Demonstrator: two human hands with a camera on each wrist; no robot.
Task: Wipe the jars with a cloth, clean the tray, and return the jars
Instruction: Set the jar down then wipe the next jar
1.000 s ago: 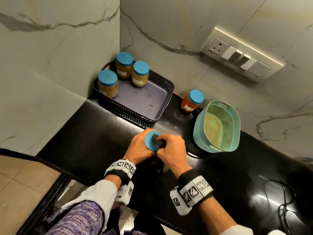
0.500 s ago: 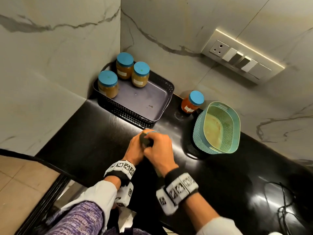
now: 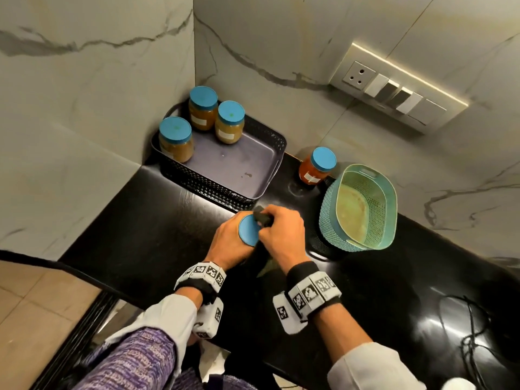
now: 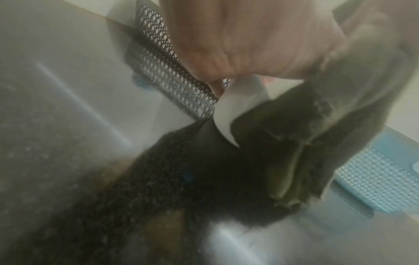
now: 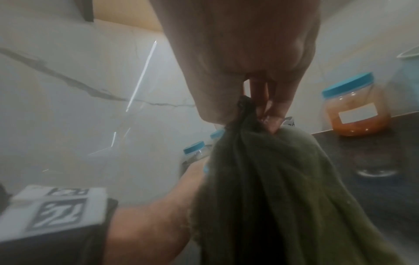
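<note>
My left hand (image 3: 228, 240) grips a blue-lidded jar (image 3: 248, 230) on the black counter, in front of the dark tray (image 3: 270, 175). My right hand (image 3: 281, 235) holds a dark green cloth (image 3: 263, 218) bunched against the right edge of the jar's lid; the cloth (image 5: 260, 179) hangs from its fingers (image 5: 272, 114) in the right wrist view. Three blue-lidded jars (image 3: 176, 139) (image 3: 203, 108) (image 3: 229, 122) of tan paste stand at the tray's far left end. An orange-filled jar (image 3: 316, 170) stands on the counter right of the tray. The held jar's body is hidden by my hands.
A teal mesh basket (image 3: 326, 220) stands right of my hands, close to the orange jar. Marble walls meet in a corner behind the tray, with a switch panel (image 3: 399, 88) on the right wall. A black cord (image 3: 467, 333) lies at the counter's right. The counter's front edge (image 3: 84, 273) drops off at left.
My right hand has slid the cloth back toward the right edge of the lid, which it covered half a second ago, so the blue lid shows again. The left hand keeps its grip.
</note>
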